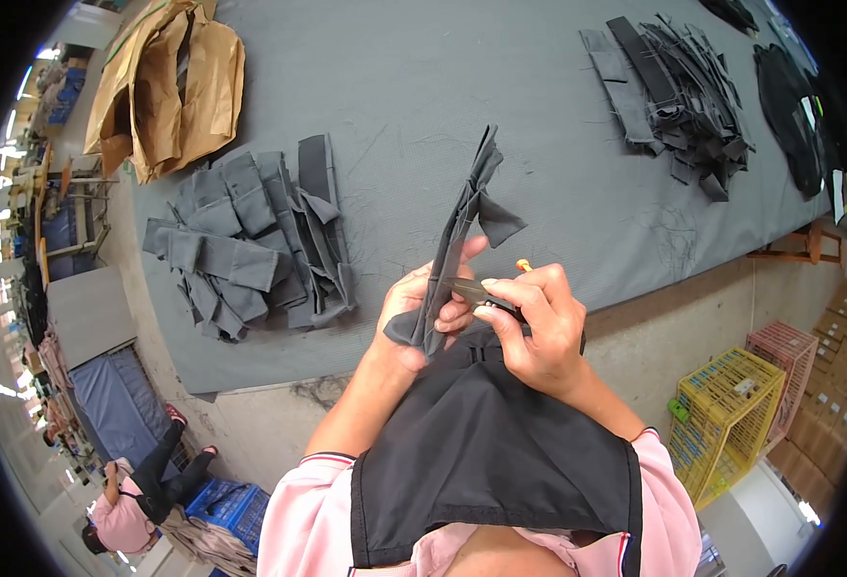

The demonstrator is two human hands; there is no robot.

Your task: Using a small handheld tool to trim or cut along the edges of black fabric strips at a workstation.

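My left hand (pixel 412 306) is closed round a folded strip of dark grey fabric (pixel 457 226), held upright above the table's near edge. A loose flap juts from the strip's right side. In my right hand (pixel 547 322) is a pair of thread snips (pixel 486 294), pinched between thumb and fingers. The blades point left and meet the strip beside my left fingers; whether they touch a thread is too small to tell. A small orange-yellow tip (pixel 523 265) shows above my right fingers.
On the grey-covered table (pixel 423 77), a pile of folded grey fabric pieces (pixel 250 240) lies left and a frayed-strip pile (pixel 683 96) far right. An open brown paper bag (pixel 178 87) sits far left. Yellow crate (pixel 731 413) stands lower right; a seated person (pixel 125 514) lower left.
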